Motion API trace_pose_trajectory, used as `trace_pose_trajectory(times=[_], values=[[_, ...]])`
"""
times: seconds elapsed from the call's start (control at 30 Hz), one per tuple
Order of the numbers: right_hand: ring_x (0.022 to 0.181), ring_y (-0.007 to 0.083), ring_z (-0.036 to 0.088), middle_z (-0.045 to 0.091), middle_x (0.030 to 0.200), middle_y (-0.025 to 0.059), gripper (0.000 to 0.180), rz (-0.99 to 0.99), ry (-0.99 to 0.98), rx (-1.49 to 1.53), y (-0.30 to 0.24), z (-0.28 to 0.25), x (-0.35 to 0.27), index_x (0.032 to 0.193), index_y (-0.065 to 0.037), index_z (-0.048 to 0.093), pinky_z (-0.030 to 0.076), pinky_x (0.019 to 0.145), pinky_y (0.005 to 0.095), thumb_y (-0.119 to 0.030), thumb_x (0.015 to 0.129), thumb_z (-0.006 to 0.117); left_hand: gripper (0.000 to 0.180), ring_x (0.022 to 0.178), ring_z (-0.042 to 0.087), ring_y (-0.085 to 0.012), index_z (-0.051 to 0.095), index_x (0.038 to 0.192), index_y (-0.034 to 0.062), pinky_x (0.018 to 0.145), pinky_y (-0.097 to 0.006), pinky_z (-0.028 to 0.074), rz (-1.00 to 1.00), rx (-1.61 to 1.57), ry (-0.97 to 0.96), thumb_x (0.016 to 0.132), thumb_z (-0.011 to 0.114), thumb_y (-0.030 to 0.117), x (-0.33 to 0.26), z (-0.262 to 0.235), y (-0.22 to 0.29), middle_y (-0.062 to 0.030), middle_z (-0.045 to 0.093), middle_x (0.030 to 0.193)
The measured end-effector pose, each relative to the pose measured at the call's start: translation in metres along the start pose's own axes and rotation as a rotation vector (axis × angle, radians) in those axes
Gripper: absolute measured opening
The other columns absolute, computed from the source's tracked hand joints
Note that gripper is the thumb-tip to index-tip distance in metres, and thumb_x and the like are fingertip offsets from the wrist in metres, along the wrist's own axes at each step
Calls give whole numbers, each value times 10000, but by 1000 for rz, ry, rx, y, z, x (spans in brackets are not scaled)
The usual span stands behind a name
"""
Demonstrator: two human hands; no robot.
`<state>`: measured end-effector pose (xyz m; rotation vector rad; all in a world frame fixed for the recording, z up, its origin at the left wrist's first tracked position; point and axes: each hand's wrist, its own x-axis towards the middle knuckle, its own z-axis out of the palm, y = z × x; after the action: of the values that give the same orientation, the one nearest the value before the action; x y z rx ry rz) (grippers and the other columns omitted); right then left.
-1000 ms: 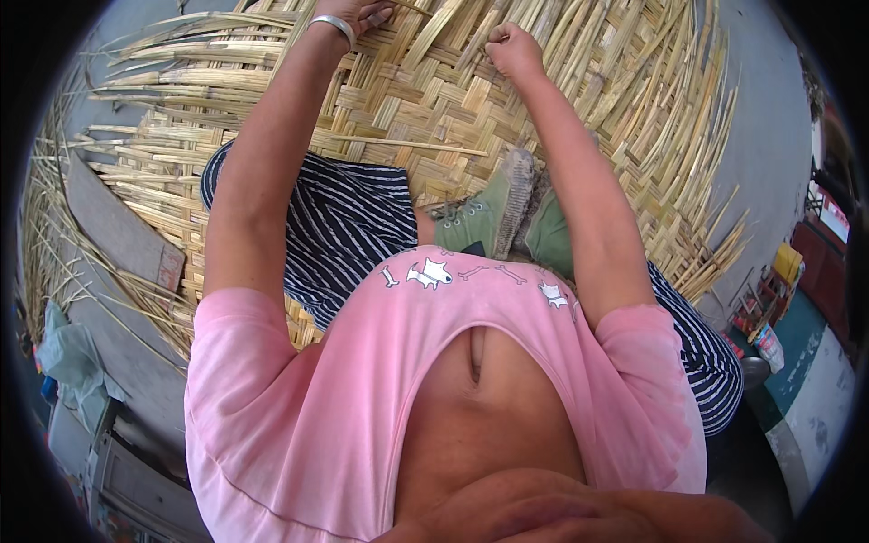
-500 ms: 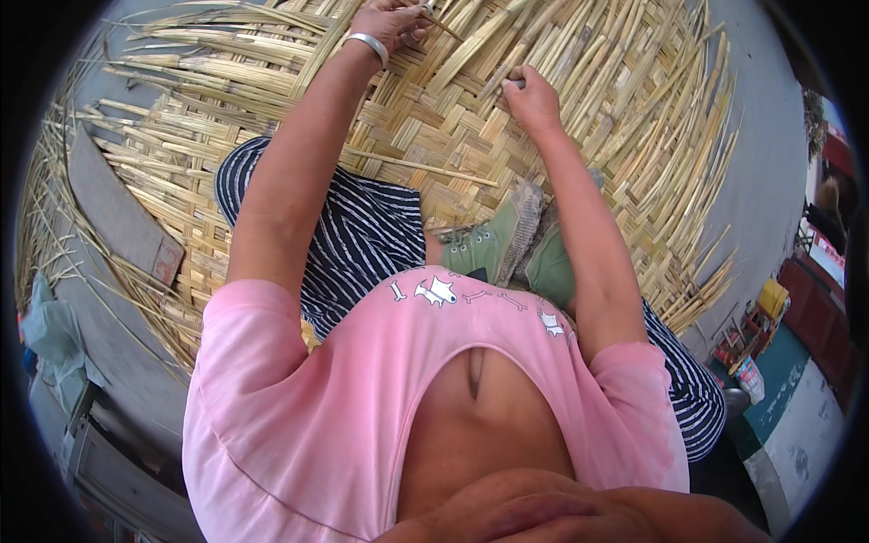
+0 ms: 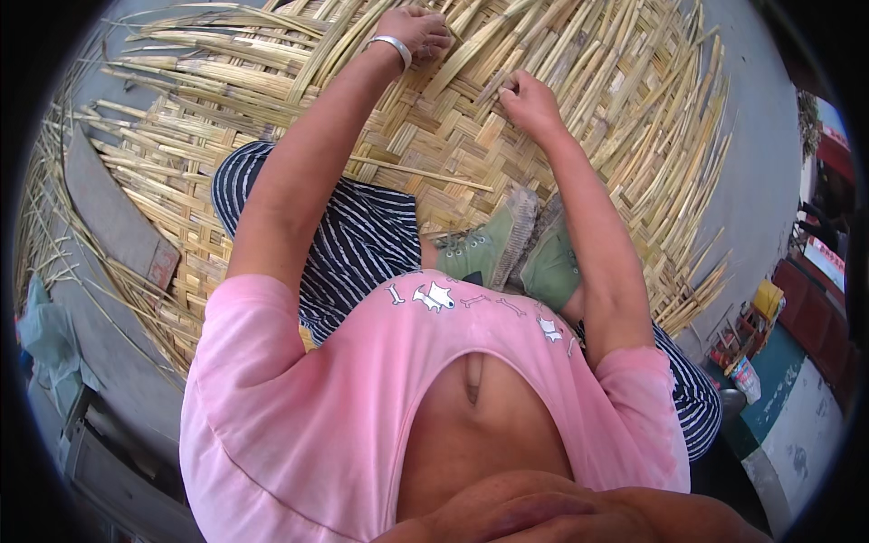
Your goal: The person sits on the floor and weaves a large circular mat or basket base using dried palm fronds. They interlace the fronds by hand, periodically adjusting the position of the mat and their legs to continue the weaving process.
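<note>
A half-woven mat of flat, straw-coloured reed strips (image 3: 471,136) spreads in front of me, with loose strip ends fanning out at its far side and edges. My left hand (image 3: 418,34), a silver bangle at its wrist, is bent over the strips at the top middle. Its fingers curl down against the weave, and what lies under their tips is hidden. To the right and a little nearer, my right hand (image 3: 531,104) is closed just above the weave, thumb against the bent fingers. Whatever it pinches is too small to make out. One loose strip (image 3: 421,170) lies across the mat nearer me.
My green shoes (image 3: 489,244) rest at the mat's near part. A curved grey board (image 3: 113,208) lies on its left side. Further left is a pale plastic bag (image 3: 50,326). At right, a rack of small items (image 3: 742,339) stands by a green-and-white wall base (image 3: 787,407).
My left hand has shifted right and slightly nearer, its fingers now turned down over the strips. The strip seen in its fingers earlier no longer shows clearly. My right hand has barely moved.
</note>
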<state>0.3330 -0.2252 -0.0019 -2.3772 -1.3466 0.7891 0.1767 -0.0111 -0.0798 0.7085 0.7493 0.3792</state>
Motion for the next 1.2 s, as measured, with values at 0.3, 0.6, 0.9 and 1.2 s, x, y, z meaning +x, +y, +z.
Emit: trace_pose_trajectory(times=[0.3,0.6,0.9,1.2], values=[[908,416,688,719,953,204,242,-28,152,-172,-5,4,-9,1021,-35,623,539,824,491,-256,923,609,122,604,586,-158,586,1043,9,432,-258,412,11,109,88,1007,619,122,-4,47,4,-93,622,788],[718,142,695,701,824,54,185,175,53,639,26,6,2,983,-31,639,551,631,310,-181,922,729,270,757,532,-112,636,1146,102,573,-290,399,-77,329,14,990,628,323,-5,61,-14,-21,646,941],[731,109,671,675,839,25,168,130,-52,686,30,-6,3,1006,-23,634,551,667,288,-150,947,727,187,632,534,-121,691,1028,113,495,-304,404,-180,161,-35,978,659,291,-9,65,-3,-14,648,817],[879,381,675,691,909,183,206,-54,159,115,10,0,-11,955,-34,625,544,814,469,-208,883,709,205,754,612,-147,718,994,60,662,-308,490,28,271,46,973,679,260,-10,74,-9,-43,685,861]])
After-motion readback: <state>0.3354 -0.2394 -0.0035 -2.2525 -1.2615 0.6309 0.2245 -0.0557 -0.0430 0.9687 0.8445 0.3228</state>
